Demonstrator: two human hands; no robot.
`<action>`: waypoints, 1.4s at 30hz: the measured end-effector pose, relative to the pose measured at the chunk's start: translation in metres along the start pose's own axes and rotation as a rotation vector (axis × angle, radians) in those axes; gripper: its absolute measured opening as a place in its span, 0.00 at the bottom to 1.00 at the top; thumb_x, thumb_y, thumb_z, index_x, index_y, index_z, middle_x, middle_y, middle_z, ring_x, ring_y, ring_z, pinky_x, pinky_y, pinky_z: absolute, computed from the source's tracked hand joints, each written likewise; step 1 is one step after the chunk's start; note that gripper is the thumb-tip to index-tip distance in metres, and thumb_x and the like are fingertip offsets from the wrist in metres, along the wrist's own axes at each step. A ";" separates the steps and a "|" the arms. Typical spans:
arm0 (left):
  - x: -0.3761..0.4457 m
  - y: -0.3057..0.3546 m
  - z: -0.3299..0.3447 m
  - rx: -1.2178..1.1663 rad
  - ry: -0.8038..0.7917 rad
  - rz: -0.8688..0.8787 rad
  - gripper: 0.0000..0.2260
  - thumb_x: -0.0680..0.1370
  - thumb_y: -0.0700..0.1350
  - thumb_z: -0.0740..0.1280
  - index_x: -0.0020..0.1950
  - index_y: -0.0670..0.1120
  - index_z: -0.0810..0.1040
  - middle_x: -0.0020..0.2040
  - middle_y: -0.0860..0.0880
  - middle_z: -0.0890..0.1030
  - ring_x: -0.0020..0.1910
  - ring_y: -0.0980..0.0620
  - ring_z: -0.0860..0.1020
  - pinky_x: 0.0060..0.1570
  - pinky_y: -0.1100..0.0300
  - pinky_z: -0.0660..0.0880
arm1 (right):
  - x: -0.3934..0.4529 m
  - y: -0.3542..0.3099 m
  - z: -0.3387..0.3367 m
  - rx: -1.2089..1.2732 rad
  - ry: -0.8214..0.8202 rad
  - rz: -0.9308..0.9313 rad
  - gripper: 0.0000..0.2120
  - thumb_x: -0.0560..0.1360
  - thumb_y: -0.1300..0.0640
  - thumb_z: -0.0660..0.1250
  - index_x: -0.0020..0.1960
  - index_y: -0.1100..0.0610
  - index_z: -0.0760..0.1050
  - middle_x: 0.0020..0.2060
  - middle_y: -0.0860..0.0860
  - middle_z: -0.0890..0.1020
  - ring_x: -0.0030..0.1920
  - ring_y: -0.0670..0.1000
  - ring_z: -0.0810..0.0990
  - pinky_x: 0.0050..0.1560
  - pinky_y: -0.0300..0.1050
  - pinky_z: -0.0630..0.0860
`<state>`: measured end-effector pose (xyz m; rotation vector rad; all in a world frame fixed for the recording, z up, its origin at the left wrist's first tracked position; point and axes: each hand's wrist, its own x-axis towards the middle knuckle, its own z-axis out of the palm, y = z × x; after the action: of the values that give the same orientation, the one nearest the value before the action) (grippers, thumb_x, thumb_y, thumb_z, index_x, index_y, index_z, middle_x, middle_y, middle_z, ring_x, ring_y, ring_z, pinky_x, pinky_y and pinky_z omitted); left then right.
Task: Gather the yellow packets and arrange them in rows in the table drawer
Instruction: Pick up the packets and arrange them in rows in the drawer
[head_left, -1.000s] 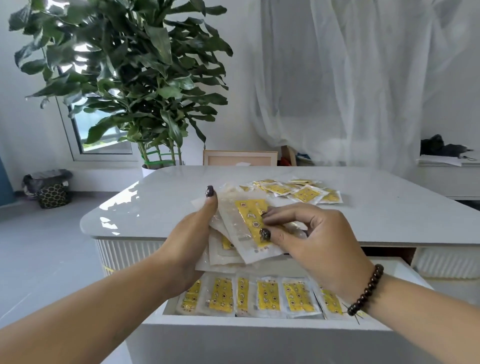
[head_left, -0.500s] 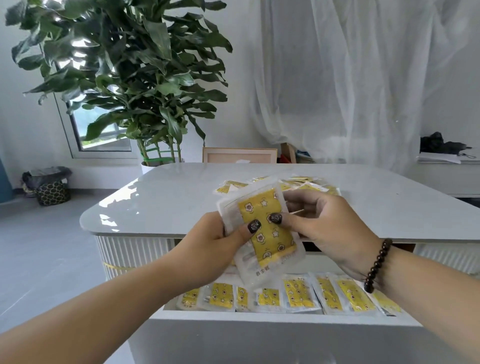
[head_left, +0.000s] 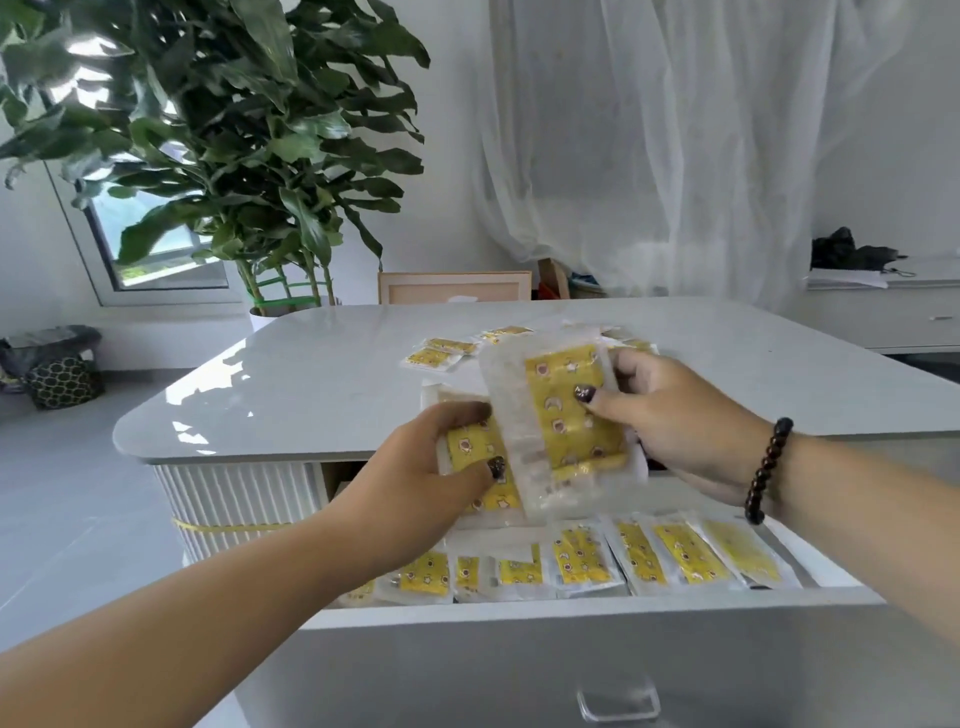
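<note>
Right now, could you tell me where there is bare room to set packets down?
The tabletop is bare left of the loose packets. In the drawer, the front row of packets is crowded; the space behind it is hidden by the hands.

A home living room: potted plant (head_left: 218, 156), sheer curtain (head_left: 675, 145), white table (head_left: 332, 374).

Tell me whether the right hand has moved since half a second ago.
Yes. The right hand, pinching a yellow packet, has shifted rightward along the table edge, away from the left hand.
</note>
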<state>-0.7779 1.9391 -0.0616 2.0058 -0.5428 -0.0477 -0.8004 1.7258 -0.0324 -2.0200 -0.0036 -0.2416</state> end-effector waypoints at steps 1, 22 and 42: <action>0.002 -0.001 0.000 0.000 0.012 -0.022 0.19 0.77 0.44 0.69 0.66 0.57 0.73 0.52 0.61 0.81 0.47 0.56 0.83 0.52 0.51 0.80 | 0.007 0.005 -0.012 0.061 0.056 0.035 0.05 0.79 0.62 0.62 0.54 0.62 0.74 0.53 0.60 0.81 0.52 0.57 0.81 0.52 0.52 0.80; 0.030 -0.050 0.015 0.140 -0.227 -0.139 0.22 0.75 0.37 0.70 0.61 0.62 0.72 0.49 0.65 0.81 0.47 0.60 0.83 0.47 0.59 0.81 | 0.063 0.230 -0.105 -0.827 0.058 0.817 0.09 0.80 0.67 0.52 0.45 0.63 0.70 0.35 0.51 0.67 0.38 0.47 0.73 0.21 0.30 0.59; 0.045 -0.067 0.026 0.128 -0.202 -0.182 0.23 0.73 0.35 0.71 0.57 0.62 0.75 0.45 0.65 0.83 0.42 0.58 0.84 0.41 0.60 0.81 | 0.054 0.253 -0.104 -1.326 -0.289 0.674 0.02 0.75 0.59 0.61 0.45 0.56 0.72 0.37 0.50 0.72 0.36 0.49 0.73 0.29 0.37 0.67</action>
<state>-0.7206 1.9251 -0.1223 2.1851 -0.4994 -0.3373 -0.7374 1.5146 -0.2029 -3.1581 0.8332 0.6597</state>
